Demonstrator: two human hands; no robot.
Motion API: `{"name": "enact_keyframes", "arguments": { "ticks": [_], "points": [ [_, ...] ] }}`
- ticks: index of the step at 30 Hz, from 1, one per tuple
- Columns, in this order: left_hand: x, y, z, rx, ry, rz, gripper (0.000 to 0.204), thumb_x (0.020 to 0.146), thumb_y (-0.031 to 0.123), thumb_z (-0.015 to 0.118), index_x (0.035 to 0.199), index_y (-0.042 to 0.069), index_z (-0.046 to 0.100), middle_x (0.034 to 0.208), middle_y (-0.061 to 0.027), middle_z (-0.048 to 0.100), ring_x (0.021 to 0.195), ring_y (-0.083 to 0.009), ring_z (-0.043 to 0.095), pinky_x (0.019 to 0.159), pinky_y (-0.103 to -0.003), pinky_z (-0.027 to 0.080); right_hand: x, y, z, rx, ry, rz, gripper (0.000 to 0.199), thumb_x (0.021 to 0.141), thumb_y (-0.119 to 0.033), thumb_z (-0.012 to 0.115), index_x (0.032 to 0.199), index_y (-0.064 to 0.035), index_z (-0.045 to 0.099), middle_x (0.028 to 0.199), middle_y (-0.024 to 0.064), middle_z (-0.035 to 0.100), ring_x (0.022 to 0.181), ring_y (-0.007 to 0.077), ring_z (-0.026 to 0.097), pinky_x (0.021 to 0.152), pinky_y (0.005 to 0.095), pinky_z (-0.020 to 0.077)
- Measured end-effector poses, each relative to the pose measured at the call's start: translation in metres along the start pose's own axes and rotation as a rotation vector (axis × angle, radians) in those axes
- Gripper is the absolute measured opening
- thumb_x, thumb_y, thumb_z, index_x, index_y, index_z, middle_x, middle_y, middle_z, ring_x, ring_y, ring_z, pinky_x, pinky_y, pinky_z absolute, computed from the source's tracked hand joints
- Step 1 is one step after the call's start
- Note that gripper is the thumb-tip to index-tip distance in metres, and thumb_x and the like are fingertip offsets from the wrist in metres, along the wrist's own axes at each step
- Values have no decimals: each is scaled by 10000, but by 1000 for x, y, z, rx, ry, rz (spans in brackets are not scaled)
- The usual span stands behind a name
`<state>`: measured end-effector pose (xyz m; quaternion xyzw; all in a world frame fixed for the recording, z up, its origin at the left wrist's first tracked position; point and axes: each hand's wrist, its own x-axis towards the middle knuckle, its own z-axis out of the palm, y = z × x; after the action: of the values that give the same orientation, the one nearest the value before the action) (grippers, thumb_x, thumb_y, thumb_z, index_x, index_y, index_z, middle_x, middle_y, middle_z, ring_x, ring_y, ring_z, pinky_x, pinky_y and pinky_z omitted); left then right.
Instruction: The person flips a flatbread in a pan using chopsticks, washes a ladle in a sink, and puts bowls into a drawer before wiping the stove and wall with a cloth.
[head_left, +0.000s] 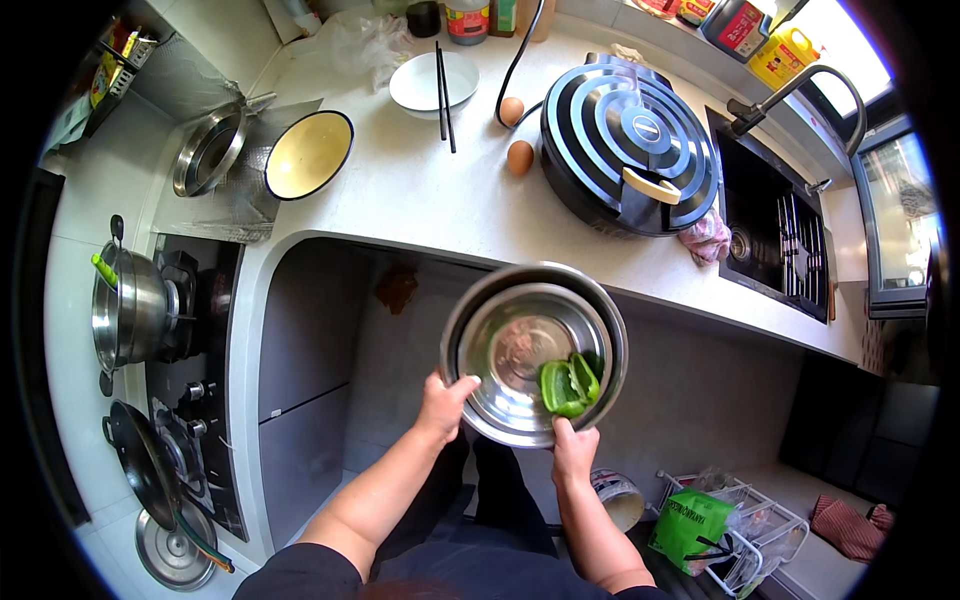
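Observation:
In front of my body, over the floor beside the counter, I hold a shiny steel bowl point(505, 345) that sits inside or against a larger steel bowl point(619, 345). Both are tilted so their insides face me. Cut green pepper pieces point(568, 390) lie at the lower right of the inner bowl, hollow sides showing. My left hand point(445, 403) is closed on the lower left rim, its thumb over the edge. Along the bottom rim, just below the pepper, my right hand point(575, 448) grips with its thumb on top; the fingers beneath are hidden.
A round black electric griddle point(640, 130) stands on the counter point(430, 205), near two eggs point(519, 157), a white bowl point(405, 85) with chopsticks point(446, 110) and a cream bowl point(310, 155). Right is the sink point(760, 190); left, the stove with a pot point(125, 310) and wok point(140, 455).

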<state>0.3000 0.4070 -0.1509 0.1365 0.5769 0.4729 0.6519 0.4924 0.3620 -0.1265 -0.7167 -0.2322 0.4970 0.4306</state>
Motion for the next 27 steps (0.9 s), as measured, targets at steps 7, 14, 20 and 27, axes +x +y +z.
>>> {"name": "enact_keyframes", "arguments": {
  "ticks": [7, 14, 20, 27],
  "points": [
    [23, 98, -32, -135, 211, 126, 240, 784, 20, 561, 1004, -77, 576, 890, -142, 636, 766, -205, 630, 685, -320, 513, 38, -86, 96, -73, -365, -44, 272, 811, -224, 570, 781, 41, 624, 575, 64, 599, 483, 131, 587, 432, 269, 469],
    [52, 139, -72, -194, 264, 132, 152, 764, 82, 563, 906, 29, 552, 793, -64, 574, 695, -190, 591, 617, -364, 523, 82, -127, 175, -201, -600, 176, 222, 790, -141, 534, 882, 49, 605, 716, 136, 662, 533, 195, 642, 456, 277, 504],
    [75, 156, -60, -119, 223, 106, 95, 787, 139, 590, 771, 79, 517, 808, -67, 588, 734, -211, 589, 638, -405, 515, 100, -145, 181, -246, -547, 144, 247, 780, -184, 556, 868, 45, 584, 730, 131, 659, 560, 202, 651, 477, 283, 505],
    [122, 150, -48, -287, 94, 229, 252, 799, 173, 593, 1024, 74, 539, 902, -41, 576, 799, -181, 589, 662, -347, 517, 129, -144, 191, -127, -451, 92, 263, 782, -176, 576, 935, 38, 583, 736, 108, 657, 522, 182, 629, 456, 266, 484]
  ]
}}
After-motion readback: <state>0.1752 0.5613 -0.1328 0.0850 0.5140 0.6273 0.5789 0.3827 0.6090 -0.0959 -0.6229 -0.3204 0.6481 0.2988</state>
